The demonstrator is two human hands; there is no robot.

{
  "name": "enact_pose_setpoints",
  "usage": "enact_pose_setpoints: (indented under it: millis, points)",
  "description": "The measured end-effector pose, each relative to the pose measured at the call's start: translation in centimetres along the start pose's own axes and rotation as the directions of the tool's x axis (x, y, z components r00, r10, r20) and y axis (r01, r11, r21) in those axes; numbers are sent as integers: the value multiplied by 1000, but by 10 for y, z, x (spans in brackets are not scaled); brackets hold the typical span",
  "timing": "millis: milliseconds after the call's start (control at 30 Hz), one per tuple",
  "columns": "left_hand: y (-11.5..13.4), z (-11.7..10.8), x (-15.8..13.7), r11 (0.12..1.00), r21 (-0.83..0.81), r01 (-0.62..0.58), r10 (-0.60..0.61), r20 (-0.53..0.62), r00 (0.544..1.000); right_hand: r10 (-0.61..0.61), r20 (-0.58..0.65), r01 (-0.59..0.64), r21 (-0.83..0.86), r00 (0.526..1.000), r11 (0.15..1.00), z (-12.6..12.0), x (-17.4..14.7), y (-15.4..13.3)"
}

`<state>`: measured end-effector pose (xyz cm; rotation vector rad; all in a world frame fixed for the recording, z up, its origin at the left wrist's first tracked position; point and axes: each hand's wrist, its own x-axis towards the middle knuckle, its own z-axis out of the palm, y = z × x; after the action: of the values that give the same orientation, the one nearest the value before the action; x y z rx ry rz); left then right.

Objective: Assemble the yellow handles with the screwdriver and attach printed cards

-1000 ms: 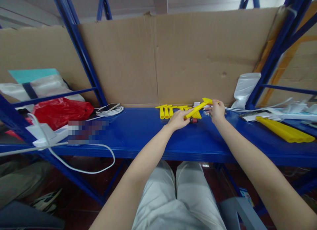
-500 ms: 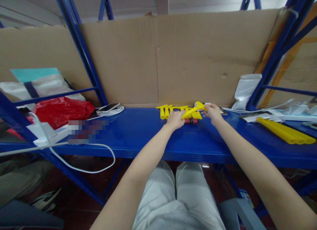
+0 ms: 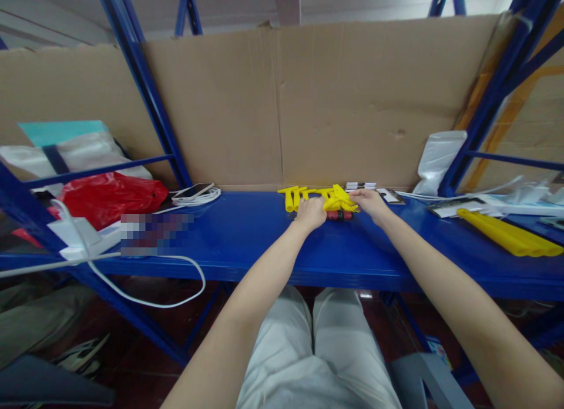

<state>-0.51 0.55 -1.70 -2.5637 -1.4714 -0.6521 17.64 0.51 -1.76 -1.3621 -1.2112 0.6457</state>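
Just right of centre frame, your left hand (image 3: 312, 213) grips a yellow piece (image 3: 338, 195), your right hand (image 3: 372, 203) beside it, pinch unclear; this two-handed handling seemingly calls next for steadiness

Your table (image 3: 247, 238) is solid blue. The piece (image 3: 338, 197) you hold is plain bright yellow, matching the T-shaped pieces (image 3: 289, 201) along the back edge and the long tubes (image 3: 511, 235) toward the right edge. The rod-like item (image 3: 348, 215) is red with black, the cardboard (image 3: 365, 103) behind the back edge brown, the cable (image 3: 204, 278) looping past the front edge white.
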Motion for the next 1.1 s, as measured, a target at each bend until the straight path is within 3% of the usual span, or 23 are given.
enact_pose_setpoints:
  millis: [467, 967, 1100]
  points:
    - [-2, 2, 2, 999, 19, 36, -35, -30, 999, -148, 246, 162, -39, 958, 986, 3, -4, 1]
    - [-4, 3, 2, 998, 2, 70, -70, -26, 997, -162, 291, 202, -115, 943, 973, 4, -6, -3]
    - [-3, 3, 3, 996, -18, 87, -87, -25, 996, -198, 245, 243, -166, 949, 956, -1, 2, 2]
